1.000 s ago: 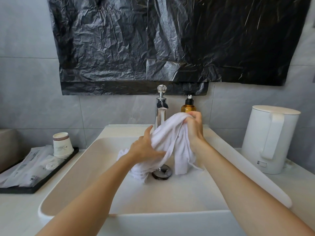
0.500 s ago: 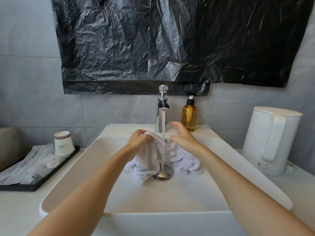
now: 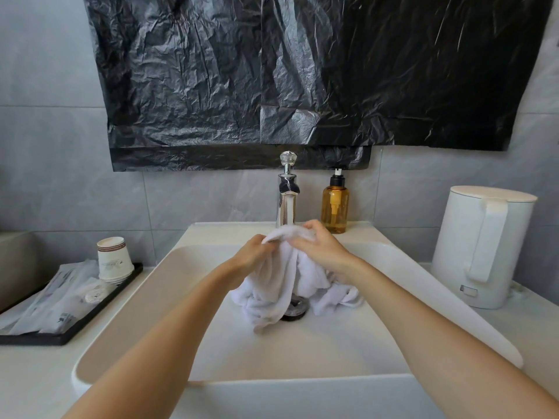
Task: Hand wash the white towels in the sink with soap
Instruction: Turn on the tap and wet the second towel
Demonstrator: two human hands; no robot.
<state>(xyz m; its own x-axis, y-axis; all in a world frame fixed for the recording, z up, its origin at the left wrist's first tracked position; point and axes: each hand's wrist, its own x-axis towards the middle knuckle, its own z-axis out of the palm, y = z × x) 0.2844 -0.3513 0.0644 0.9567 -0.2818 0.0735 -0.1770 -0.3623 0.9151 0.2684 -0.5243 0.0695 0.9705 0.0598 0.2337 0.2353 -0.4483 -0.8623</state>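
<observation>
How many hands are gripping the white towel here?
2. The left hand grips the white towel at its bunched top left; the right hand grips the top right, both over the sink, in front of the faucet.

Grey tiled wall (image 3: 45, 164), black plastic sheet (image 3: 302, 71) across it; pale, possibly stone, countertop (image 3: 36, 373).

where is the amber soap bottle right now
In the head view, the amber pump soap bottle stands on the back ledge of the white ceramic sink, just right of the chrome faucet and behind the right hand.
</observation>
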